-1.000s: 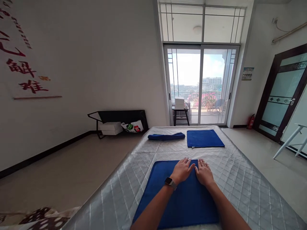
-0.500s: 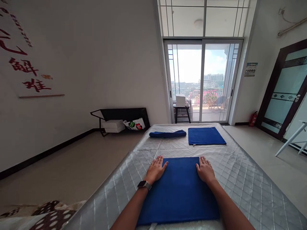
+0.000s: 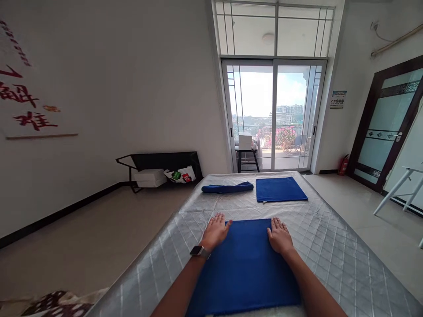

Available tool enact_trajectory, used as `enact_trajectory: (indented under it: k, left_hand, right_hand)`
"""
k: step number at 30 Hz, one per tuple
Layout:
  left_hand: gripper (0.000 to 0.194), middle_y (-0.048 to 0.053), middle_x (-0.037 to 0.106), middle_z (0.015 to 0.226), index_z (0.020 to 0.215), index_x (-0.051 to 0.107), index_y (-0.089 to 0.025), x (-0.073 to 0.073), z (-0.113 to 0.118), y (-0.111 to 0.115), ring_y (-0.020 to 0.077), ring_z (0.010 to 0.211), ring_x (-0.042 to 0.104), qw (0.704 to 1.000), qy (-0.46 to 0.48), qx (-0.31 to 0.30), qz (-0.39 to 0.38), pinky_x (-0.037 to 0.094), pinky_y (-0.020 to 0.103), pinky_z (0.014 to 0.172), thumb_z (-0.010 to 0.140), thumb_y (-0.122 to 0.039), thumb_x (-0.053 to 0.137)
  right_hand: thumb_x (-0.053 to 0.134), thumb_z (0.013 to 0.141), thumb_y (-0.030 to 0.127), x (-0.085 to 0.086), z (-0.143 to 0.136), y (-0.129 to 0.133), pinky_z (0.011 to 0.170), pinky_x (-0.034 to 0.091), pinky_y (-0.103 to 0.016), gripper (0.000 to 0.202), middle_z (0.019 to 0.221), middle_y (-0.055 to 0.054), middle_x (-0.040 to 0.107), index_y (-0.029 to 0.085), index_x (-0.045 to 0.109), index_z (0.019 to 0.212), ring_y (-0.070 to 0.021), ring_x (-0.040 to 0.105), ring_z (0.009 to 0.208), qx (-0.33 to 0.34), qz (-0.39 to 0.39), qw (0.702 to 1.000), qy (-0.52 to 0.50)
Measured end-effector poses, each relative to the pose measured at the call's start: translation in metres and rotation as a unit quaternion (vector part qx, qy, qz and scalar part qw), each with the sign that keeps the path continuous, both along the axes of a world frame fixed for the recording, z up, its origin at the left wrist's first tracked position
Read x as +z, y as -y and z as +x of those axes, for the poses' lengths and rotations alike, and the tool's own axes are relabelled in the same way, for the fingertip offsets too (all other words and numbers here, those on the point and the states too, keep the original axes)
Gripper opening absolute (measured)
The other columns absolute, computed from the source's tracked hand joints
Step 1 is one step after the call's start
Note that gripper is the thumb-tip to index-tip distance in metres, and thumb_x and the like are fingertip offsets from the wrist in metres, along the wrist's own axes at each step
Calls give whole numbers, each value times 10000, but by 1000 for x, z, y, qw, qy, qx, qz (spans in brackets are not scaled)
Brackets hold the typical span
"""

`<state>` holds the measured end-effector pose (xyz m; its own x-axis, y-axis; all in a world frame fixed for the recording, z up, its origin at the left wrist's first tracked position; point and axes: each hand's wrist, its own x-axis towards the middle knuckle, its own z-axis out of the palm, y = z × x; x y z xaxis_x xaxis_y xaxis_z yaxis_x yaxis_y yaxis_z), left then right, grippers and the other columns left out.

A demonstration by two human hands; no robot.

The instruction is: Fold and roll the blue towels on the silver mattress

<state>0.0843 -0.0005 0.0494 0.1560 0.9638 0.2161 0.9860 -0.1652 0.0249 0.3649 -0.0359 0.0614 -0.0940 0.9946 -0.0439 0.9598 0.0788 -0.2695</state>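
Note:
A blue cloth [image 3: 247, 268] lies spread flat in front of me on a silver quilted mattress [image 3: 337, 246]. My left hand [image 3: 215, 231], with a watch [image 3: 197, 251] on its wrist, rests palm down at the cloth's far left corner, fingers straight and thumb out over the blue. At the far right corner my right hand [image 3: 280, 235] lies flat in the same way. Beyond them, a second blue cloth [image 3: 280, 189] lies flat at the right, and a rolled or folded blue cloth [image 3: 228, 188] sits to its left.
A black folded-looking bench [image 3: 165, 162] holding white boxes [image 3: 149, 177] and a printed bag [image 3: 181, 175] stands by the left wall. Glass sliding doors [image 3: 272, 119] are straight ahead. A brown spotted fabric [image 3: 56, 304] shows at lower left; a white stool [image 3: 396, 189] stands right.
The view has turned slightly to the right and up. Both hands stay flat at the cloth's far corners, with hardly any movement over it.

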Motion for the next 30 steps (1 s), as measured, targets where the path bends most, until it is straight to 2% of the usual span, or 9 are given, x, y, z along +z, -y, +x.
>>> enact_trajectory:
  k: [3,5,6,9,12,19,23,27,30]
  left_hand:
    - [590,168,555,1443,1429,481,-125,4,78,11,268,1368,479,990,57,-119,52,374,462,1147,1029,-468,216]
    - [510,63,578,1441,1435,477,-231,-3,131,20,161,1346,501,979,66,-188,49,403,328,1131,1040,-436,227]
    - [512,91,570,1445,1455,447,-203,-8,152,25,166,1356,491,965,93,-237,58,415,341,1126,1044,-405,218]
    - [554,144,513,1486,1496,368,-140,-25,182,32,189,1394,447,949,150,-271,59,412,386,1136,1045,-397,177]
    - [612,151,466,1519,1500,364,-124,-34,158,31,210,1417,416,967,139,-215,15,375,420,1161,1036,-458,145]
    - [702,155,381,1566,1492,382,-72,-33,12,23,273,1468,314,998,49,-1,-40,271,465,1203,1010,-525,149]
    - [654,169,439,1530,1485,403,-89,-29,-48,30,318,1449,346,997,47,57,-27,267,523,1189,1012,-466,154]
    - [676,207,462,1507,1505,347,-69,-19,-60,27,349,1438,358,994,59,91,-6,293,568,1161,1011,-469,119]
    - [642,174,409,1551,1544,262,-97,-12,-25,21,283,1471,306,996,74,51,6,292,487,1186,1021,-438,111]
  right_hand:
    - [199,998,361,-2,1,-1,1215,108,-365,636,1632,-105,209,68,210,1563,-182,124,1519,1,1,1000,13]
    - [239,982,310,-4,4,0,1215,114,-357,628,1634,-100,204,74,216,1564,-183,122,1520,11,3,1000,29]
    - [259,969,280,-5,5,0,1214,119,-350,631,1635,-95,200,80,214,1566,-182,119,1520,19,5,999,37]
    - [282,946,238,-7,8,1,1211,131,-337,647,1637,-80,195,98,198,1572,-172,104,1521,36,10,998,50]
    - [243,974,297,-4,6,1,1212,117,-343,631,1632,-91,208,85,213,1567,-171,105,1521,24,7,999,33]
    - [203,995,381,2,0,0,1210,99,-360,647,1625,-107,217,64,230,1558,-174,118,1520,1,-1,1000,-5]
    - [198,999,384,3,1,1,1210,93,-354,646,1627,-104,217,63,220,1560,-172,111,1520,-1,-3,1000,-1]
    - [202,1000,378,4,1,1,1211,86,-348,644,1626,-106,223,59,218,1559,-171,116,1520,0,-3,1000,1]
    - [196,1001,379,2,0,0,1210,92,-355,642,1625,-108,229,63,216,1560,-172,116,1520,1,-2,1000,-2]
